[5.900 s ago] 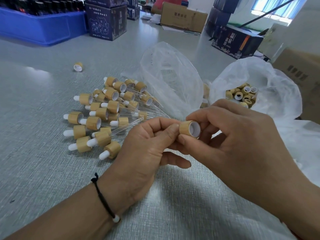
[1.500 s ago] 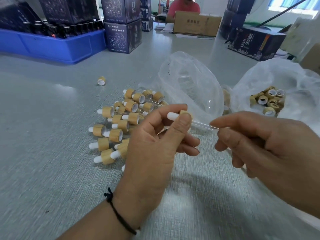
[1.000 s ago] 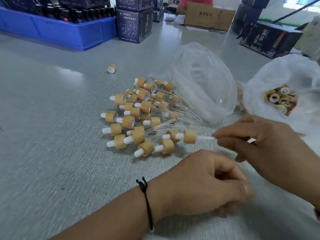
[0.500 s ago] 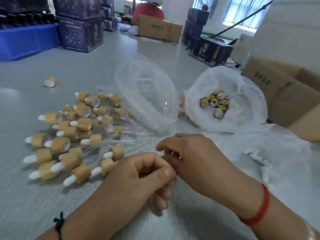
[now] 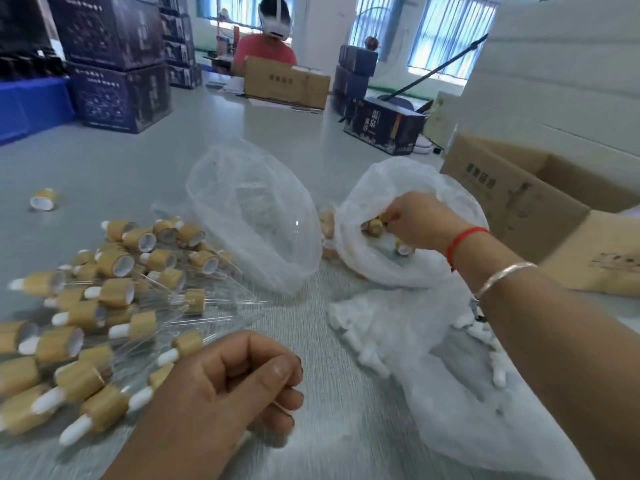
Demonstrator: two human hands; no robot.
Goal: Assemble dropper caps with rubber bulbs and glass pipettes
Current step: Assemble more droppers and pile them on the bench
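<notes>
A pile of finished droppers (image 5: 104, 306), with bamboo-coloured caps, white bulbs and glass pipettes, lies on the grey table at the left. My left hand (image 5: 221, 386) rests near the pile in a loose fist with nothing visible in it. My right hand (image 5: 419, 223) reaches into a white plastic bag of loose caps (image 5: 360, 258), its fingertips closing on a bamboo cap (image 5: 375, 226). A bag of white rubber bulbs (image 5: 415, 341) lies under my right forearm. A clear bag of glass pipettes (image 5: 256, 216) stands in the middle.
One stray cap (image 5: 43, 199) lies alone at the far left. An open cardboard box (image 5: 540, 209) sits at the right. Dark printed boxes (image 5: 121, 95) and a blue crate (image 5: 31, 105) stand at the back. A person in red (image 5: 266, 50) sits behind a carton.
The finished dropper was laid on the pile. My right hand has moved from beside my left hand up into the cap bag. My left hand stays curled by the pile.
</notes>
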